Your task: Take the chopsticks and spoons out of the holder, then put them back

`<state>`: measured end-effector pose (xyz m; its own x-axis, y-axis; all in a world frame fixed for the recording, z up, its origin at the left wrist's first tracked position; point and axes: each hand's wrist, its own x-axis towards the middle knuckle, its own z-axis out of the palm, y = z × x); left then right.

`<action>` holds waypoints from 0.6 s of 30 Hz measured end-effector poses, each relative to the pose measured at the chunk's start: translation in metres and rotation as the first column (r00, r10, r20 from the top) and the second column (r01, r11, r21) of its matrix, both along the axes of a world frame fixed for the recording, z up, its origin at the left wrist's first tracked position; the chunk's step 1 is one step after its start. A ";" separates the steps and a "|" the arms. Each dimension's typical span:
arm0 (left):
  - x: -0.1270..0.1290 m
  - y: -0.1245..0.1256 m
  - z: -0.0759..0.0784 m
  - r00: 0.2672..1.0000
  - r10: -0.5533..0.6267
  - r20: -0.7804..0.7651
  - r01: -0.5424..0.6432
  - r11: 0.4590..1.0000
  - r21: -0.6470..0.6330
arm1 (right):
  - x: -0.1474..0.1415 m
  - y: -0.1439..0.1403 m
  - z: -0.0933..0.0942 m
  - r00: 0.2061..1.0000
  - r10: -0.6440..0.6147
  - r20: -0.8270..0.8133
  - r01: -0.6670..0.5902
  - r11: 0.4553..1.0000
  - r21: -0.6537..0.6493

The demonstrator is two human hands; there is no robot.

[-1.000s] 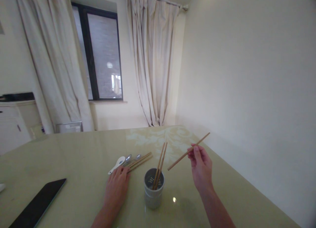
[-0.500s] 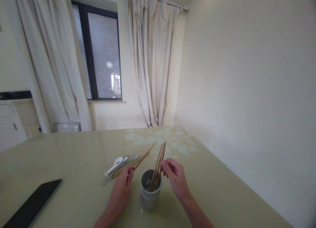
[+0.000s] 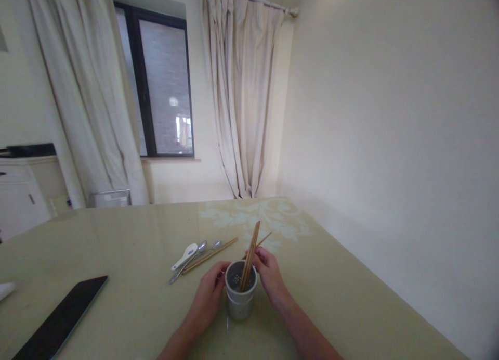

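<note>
A grey cup (image 3: 239, 303) stands on the table in front of me, with several wooden chopsticks (image 3: 250, 253) leaning upright in it. My left hand (image 3: 208, 297) curls against the cup's left side. My right hand (image 3: 268, 274) is at the cup's right rim, pinching one more chopstick (image 3: 265, 239) that slants up to the right behind the cup. Left of the cup, loose chopsticks (image 3: 210, 255), a white ceramic spoon (image 3: 186, 255) and metal spoons (image 3: 198, 249) lie flat on the table.
The glossy pale green table (image 3: 351, 297) runs along the wall on the right. A dark tablet (image 3: 58, 323) lies at the near left, with a white object (image 3: 5, 290) at the left edge. Curtains and a window stand behind.
My right hand put its chopstick into the cup. My left hand lifted one from the table and came to the cup; that chopstick is now at my right hand.
</note>
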<state>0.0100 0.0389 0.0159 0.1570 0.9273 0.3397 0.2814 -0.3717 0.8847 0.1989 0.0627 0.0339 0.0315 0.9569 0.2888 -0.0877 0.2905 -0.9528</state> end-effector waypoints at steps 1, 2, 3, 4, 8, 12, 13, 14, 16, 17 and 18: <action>-0.002 0.002 0.000 0.999 0.020 -0.033 -0.019 1.000 0.021 | 0.001 0.000 0.003 1.000 -0.022 -0.010 0.023 1.000 0.013; -0.005 0.004 0.000 0.995 0.063 -0.083 -0.058 0.997 0.053 | 0.003 0.000 0.007 0.998 -0.057 -0.024 0.057 0.998 0.028; -0.010 0.006 -0.001 0.980 0.130 -0.153 -0.116 0.989 0.096 | 0.007 0.000 0.011 0.994 -0.101 -0.041 0.103 0.994 0.044; -0.016 0.008 -0.003 0.947 0.217 -0.239 -0.185 0.971 0.149 | 0.013 0.001 0.016 0.987 -0.151 -0.061 0.155 0.986 0.061; -0.043 0.013 -0.012 0.626 0.532 -0.571 -0.396 0.847 0.355 | 0.050 0.002 0.034 0.912 -0.378 -0.160 0.399 0.908 0.130; -0.056 0.012 -0.017 0.408 0.560 -0.721 -0.427 0.815 0.392 | 0.075 -0.002 0.050 0.836 -0.427 -0.345 0.502 0.849 0.165; -0.056 0.012 -0.016 0.394 0.555 -0.733 -0.421 0.818 0.393 | 0.076 -0.004 0.053 0.839 -0.397 -0.373 0.482 0.859 0.170; -0.056 0.012 -0.016 0.390 0.550 -0.739 -0.411 0.822 0.395 | 0.074 -0.006 0.055 0.850 -0.363 -0.382 0.453 0.874 0.178; -0.056 0.013 -0.015 0.400 0.538 -0.742 -0.393 0.832 0.392 | 0.064 -0.011 0.056 0.883 -0.304 -0.356 0.389 0.900 0.196; -0.056 0.014 -0.015 0.409 0.534 -0.740 -0.388 0.836 0.389 | 0.058 -0.013 0.056 0.902 -0.282 -0.328 0.360 0.910 0.205; -0.056 0.014 -0.015 0.420 0.533 -0.734 -0.385 0.838 0.388 | 0.051 -0.016 0.055 0.920 -0.262 -0.291 0.330 0.919 0.215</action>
<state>-0.0462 0.0533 0.0008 -0.0119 0.9011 0.4335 0.9883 -0.0554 0.1424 0.2498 0.0471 0.0891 0.4056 0.7867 0.4654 -0.1866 0.5697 -0.8004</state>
